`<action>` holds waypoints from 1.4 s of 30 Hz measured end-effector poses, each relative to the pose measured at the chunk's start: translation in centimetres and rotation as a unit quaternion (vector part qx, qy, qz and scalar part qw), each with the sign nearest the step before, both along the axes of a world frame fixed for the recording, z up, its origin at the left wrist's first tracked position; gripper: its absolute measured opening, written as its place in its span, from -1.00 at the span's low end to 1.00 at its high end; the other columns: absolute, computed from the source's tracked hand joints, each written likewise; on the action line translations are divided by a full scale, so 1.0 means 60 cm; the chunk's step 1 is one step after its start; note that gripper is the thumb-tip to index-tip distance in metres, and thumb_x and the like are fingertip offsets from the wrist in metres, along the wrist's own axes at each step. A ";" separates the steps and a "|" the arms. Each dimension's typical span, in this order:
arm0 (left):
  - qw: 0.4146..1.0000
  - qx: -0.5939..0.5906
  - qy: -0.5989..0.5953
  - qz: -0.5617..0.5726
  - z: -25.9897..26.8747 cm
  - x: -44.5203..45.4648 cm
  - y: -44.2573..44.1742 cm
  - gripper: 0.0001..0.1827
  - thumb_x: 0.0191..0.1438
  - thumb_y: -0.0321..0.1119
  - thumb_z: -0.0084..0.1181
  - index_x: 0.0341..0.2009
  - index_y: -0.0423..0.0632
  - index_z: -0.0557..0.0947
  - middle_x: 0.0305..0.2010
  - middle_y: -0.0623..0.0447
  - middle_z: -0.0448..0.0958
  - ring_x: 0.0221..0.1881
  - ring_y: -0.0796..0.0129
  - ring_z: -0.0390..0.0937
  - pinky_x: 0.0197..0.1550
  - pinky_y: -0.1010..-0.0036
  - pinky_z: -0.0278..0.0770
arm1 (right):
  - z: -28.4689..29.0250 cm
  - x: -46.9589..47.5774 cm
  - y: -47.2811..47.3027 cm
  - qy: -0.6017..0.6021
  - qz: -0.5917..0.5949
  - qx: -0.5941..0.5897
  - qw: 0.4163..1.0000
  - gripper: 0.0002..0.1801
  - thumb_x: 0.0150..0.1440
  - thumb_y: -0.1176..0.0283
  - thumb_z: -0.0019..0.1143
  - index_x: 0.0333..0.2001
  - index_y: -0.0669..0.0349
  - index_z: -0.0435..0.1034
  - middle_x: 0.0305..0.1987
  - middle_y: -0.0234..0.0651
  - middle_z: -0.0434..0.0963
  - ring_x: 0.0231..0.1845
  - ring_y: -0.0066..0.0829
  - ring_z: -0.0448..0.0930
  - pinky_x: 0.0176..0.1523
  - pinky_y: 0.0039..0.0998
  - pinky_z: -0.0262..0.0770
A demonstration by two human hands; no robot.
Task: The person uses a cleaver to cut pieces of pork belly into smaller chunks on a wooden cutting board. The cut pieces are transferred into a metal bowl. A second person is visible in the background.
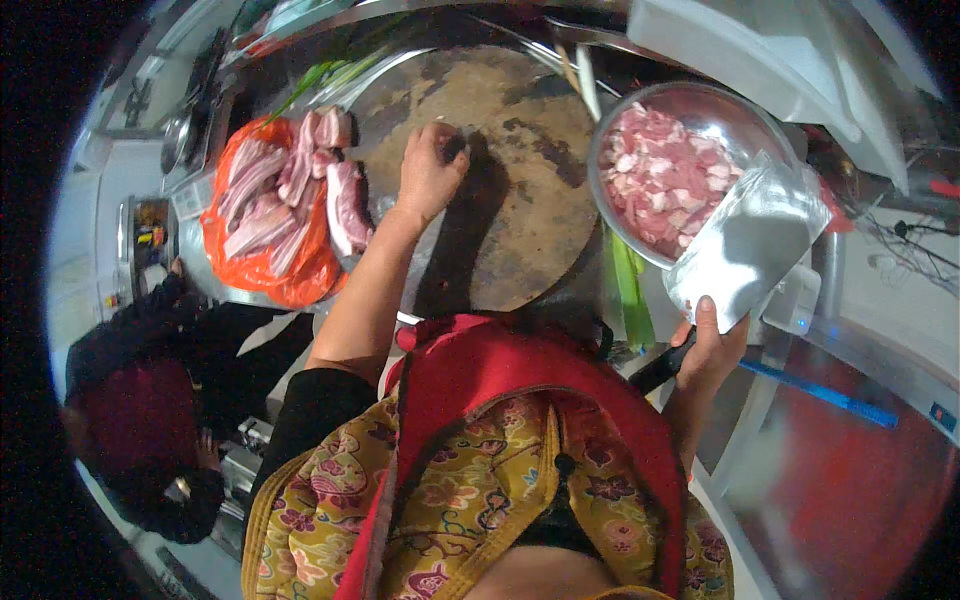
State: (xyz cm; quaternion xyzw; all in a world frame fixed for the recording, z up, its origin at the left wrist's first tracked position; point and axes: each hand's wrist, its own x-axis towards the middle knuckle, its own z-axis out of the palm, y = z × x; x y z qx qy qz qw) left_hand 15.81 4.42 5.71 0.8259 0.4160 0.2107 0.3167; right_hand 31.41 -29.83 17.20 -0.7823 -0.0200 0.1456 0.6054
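Note:
My right hand (709,352) grips the black handle of a broad cleaver (742,244). The shiny blade slants up over the near right rim of a steel bowl (630,225), which holds cut pieces of raw pork (664,176). My left hand (433,169) is above a round wooden chopping board (540,217), its fingers curled and thumb a little apart. A tiny pale bit shows by those fingertips; whether they pinch anything is unclear. Left of the board, strips of raw pork belly (262,195) lie on an orange-red plastic bag (307,281), and one thick strip (346,206) lies nearest the board.
Green onion leaves (630,289) lie between board and bowl, with more greens (322,79) at the back left. White plastic containers (757,60) stand behind the bowl. At lower left, another person (142,420) is close by. A blue stick-like object (821,394) is at right.

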 end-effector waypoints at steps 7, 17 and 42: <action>0.984 0.021 0.139 -0.110 -0.041 -0.031 -0.022 -0.67 -0.07 -0.41 0.18 -0.14 -0.15 0.52 -0.15 -0.29 0.49 -0.08 -0.20 0.47 0.00 0.11 0.48 | 0.004 -0.013 0.027 0.006 0.080 0.051 0.995 -0.60 0.19 0.43 0.11 0.06 0.37 0.27 -0.25 -0.16 0.51 -0.53 -0.47 0.44 -0.59 -0.49 0.32; 0.956 -0.142 -0.205 -0.155 0.078 0.141 -0.104 -0.77 0.02 -0.36 0.24 -0.25 -0.15 0.54 -0.28 -0.14 0.56 -0.29 0.12 0.57 -0.17 0.37 0.54 | 0.014 -0.013 -0.039 -0.013 -0.002 0.044 0.999 -0.61 0.18 0.50 0.11 0.06 0.41 0.27 -0.25 -0.13 0.53 -0.65 -0.46 0.43 -0.64 -0.47 0.35; 0.978 0.165 -0.083 0.093 0.002 -0.153 -0.090 -0.62 -0.07 -0.50 0.19 -0.07 -0.13 0.54 -0.10 -0.15 0.49 0.01 -0.08 0.41 0.12 0.18 0.32 | -0.002 -0.050 0.021 -0.012 0.207 0.021 0.978 -0.64 0.23 0.42 0.10 0.01 0.41 0.26 -0.35 -0.23 0.50 -0.68 -0.50 0.38 -0.56 -0.46 0.35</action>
